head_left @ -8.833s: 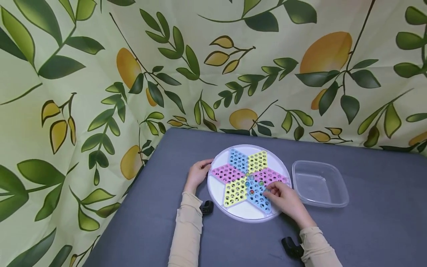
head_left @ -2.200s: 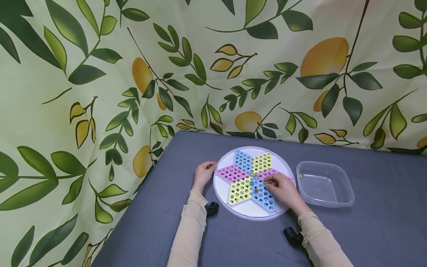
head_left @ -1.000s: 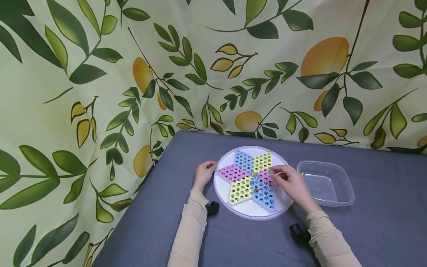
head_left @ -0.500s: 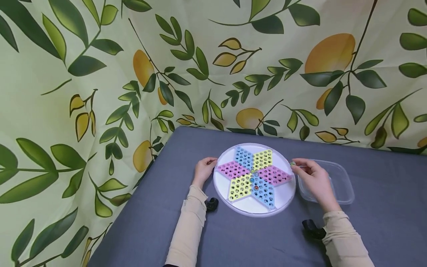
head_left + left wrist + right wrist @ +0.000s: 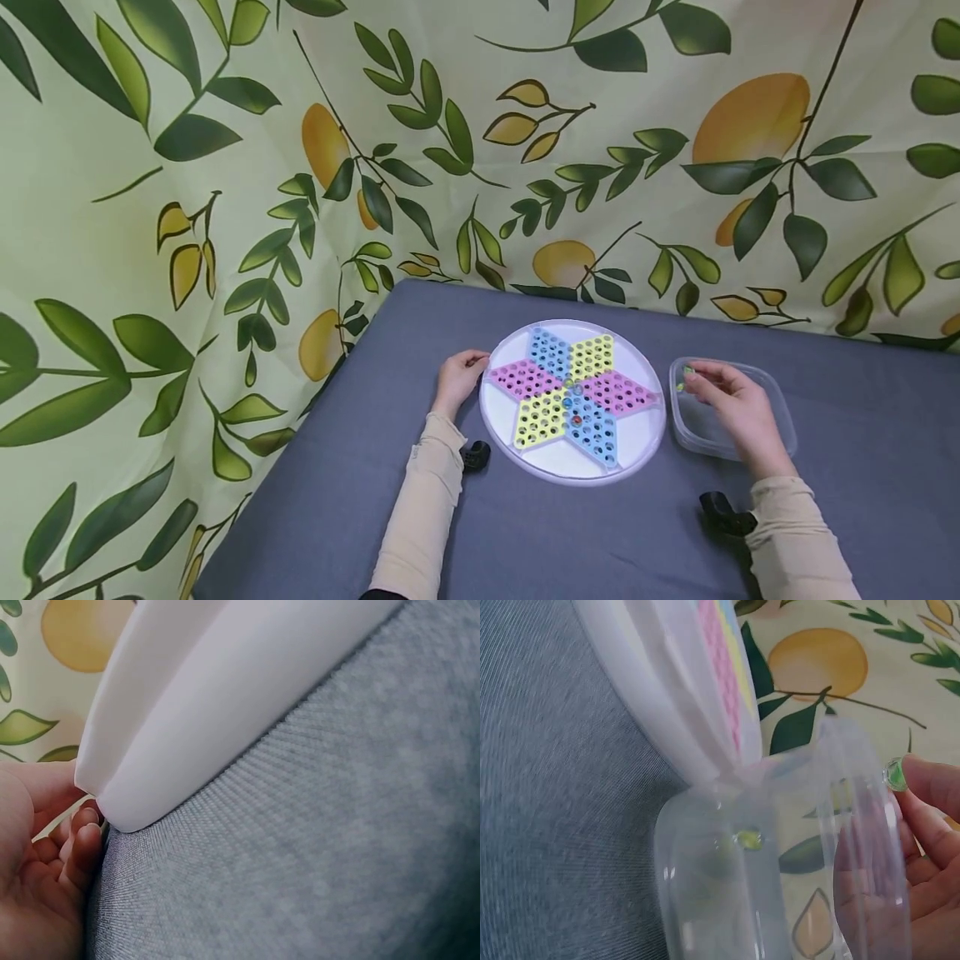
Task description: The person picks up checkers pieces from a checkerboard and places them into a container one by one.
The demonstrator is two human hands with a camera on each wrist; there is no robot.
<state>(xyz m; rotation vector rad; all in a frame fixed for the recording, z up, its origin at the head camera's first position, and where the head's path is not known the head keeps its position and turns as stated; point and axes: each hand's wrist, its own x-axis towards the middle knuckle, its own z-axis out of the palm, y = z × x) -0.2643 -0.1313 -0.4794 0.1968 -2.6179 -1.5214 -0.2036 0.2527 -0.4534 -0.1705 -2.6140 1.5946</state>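
Note:
A round white Chinese checkers board with a blue, yellow and pink star of holes lies on the table. Several marbles sit near its centre, among them a red marble and a blue marble. My left hand holds the board's left rim; the left wrist view shows the fingers at the rim's edge. Over the left side of a clear plastic container, my right hand pinches a green marble between thumb and finger. Another yellow-green marble lies inside the container.
The container stands just right of the board on the dark grey table. A leaf-and-fruit patterned cloth hangs behind and to the left. Black wrist cameras are worn on both arms.
My right hand has picked the green marble off the board and carried it right, over the container. A marble has appeared in the container since the oldest frame. My left hand stays at the rim.

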